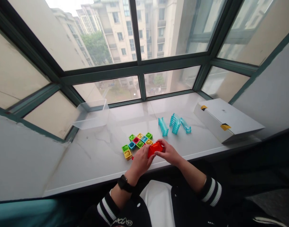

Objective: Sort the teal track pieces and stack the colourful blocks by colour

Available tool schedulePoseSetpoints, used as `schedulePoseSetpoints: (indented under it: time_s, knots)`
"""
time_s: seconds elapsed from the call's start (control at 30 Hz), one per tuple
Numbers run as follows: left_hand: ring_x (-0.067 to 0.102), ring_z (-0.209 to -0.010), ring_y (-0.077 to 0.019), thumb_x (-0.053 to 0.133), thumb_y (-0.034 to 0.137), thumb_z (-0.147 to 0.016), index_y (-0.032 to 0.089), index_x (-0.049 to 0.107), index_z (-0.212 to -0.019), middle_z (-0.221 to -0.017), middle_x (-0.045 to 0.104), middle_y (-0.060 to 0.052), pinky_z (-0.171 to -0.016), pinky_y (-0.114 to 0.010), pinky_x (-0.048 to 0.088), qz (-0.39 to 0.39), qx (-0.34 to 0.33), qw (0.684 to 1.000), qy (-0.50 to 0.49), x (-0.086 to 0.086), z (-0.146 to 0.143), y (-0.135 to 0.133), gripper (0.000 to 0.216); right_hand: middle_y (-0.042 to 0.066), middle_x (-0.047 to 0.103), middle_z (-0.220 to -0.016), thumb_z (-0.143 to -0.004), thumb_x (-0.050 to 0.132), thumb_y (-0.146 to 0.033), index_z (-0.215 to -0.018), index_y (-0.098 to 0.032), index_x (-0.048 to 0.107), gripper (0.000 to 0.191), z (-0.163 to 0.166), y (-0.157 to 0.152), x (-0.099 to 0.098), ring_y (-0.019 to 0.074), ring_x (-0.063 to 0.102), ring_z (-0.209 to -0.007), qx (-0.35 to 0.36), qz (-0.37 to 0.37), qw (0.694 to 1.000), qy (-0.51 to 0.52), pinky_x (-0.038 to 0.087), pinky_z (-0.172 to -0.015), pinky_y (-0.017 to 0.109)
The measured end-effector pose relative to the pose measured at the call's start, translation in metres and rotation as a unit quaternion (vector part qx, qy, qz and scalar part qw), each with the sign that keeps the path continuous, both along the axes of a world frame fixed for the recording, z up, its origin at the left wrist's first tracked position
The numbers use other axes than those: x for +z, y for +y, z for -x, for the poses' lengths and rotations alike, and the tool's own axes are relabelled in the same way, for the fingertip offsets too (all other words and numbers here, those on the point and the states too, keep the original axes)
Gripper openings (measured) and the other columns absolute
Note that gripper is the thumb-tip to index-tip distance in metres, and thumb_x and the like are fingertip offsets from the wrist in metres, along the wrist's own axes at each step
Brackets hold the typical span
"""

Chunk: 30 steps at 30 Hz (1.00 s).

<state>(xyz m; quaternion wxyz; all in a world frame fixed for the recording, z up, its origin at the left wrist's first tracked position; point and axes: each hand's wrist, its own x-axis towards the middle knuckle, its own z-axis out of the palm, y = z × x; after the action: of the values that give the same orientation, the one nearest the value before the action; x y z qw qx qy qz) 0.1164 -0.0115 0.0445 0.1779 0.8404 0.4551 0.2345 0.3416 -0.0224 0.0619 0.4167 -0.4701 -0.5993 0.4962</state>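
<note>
My left hand [141,160] and my right hand [169,153] are both closed around a red translucent plastic piece [155,148], held just above the white marble sill [97,157] near its front edge. Right behind the hands lies a cluster of small square blocks [137,142] in green, yellow, blue and red, joined side by side. Three turquoise translucent curved track pieces [174,124] stand farther back to the right. A black watch sits on my left wrist.
A clear empty plastic tub [92,115] rests at the back left of the sill. A flat white cardboard box [226,121] with yellow-black tape lies at the right. Dark window frames enclose the sill behind.
</note>
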Motion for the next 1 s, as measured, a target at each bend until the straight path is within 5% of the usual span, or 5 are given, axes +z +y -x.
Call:
schedulePoseSetpoints:
  time_s: [0.1, 0.23, 0.53, 0.7, 1.0]
  knots:
    - [0.066, -0.127, -0.0308, 0.045, 0.048, -0.108, 0.020, 0.048, -0.147, -0.143, 0.064, -0.017, -0.102, -0.046, 0.057, 0.035, 0.104, 0.993, 0.033, -0.010, 0.026, 0.013, 0.049, 0.006, 0.074, -0.115, -0.085, 0.077, -0.052, -0.127, -0.026, 0.051, 0.056, 0.006, 0.010, -0.017, 0.0229, 0.076, -0.094, -0.082, -0.011, 0.996, -0.009, 0.063, -0.084, 0.037]
    - [0.067, -0.123, -0.0278, 0.040, 0.043, -0.109, 0.022, 0.053, -0.146, -0.144, 0.065, -0.014, -0.098, -0.041, 0.057, 0.074, 0.191, 0.975, 0.087, -0.011, 0.065, 0.031, 0.044, 0.008, 0.073, -0.117, -0.086, 0.076, -0.047, -0.130, -0.026, 0.055, 0.053, -0.007, 0.028, -0.051, 0.0271, 0.073, -0.100, -0.144, -0.025, 0.979, -0.141, 0.061, -0.091, 0.045]
    - [0.075, -0.103, -0.0288, 0.057, 0.045, -0.102, 0.026, 0.053, -0.148, -0.137, 0.069, -0.014, -0.079, -0.036, 0.056, 0.109, 0.168, 0.948, 0.247, 0.011, 0.056, 0.045, 0.049, 0.016, 0.056, -0.146, -0.089, 0.073, -0.032, -0.153, -0.023, 0.049, 0.069, 0.007, 0.055, -0.102, 0.0330, 0.056, -0.137, -0.116, -0.107, 0.934, -0.320, 0.046, -0.118, 0.052]
    - [0.074, -0.093, -0.0237, 0.056, 0.046, -0.102, 0.029, 0.064, -0.134, -0.141, 0.064, -0.011, -0.071, -0.031, 0.054, 0.067, 0.168, 0.949, 0.258, 0.019, 0.061, 0.028, 0.037, 0.017, 0.054, -0.147, -0.090, 0.068, -0.023, -0.151, -0.023, 0.053, 0.063, 0.008, 0.046, -0.109, 0.0345, 0.056, -0.134, -0.144, -0.143, 0.918, -0.342, 0.047, -0.117, 0.054]
    - [0.073, -0.091, -0.0240, 0.055, 0.035, -0.103, 0.032, 0.058, -0.146, -0.128, 0.070, -0.010, -0.069, -0.032, 0.053, 0.038, 0.143, 0.951, 0.271, 0.009, 0.064, 0.018, 0.044, 0.014, 0.063, -0.134, -0.093, 0.059, -0.017, -0.144, -0.022, 0.060, 0.052, 0.008, 0.043, -0.114, 0.0310, 0.060, -0.124, -0.118, -0.144, 0.919, -0.348, 0.051, -0.111, 0.047]
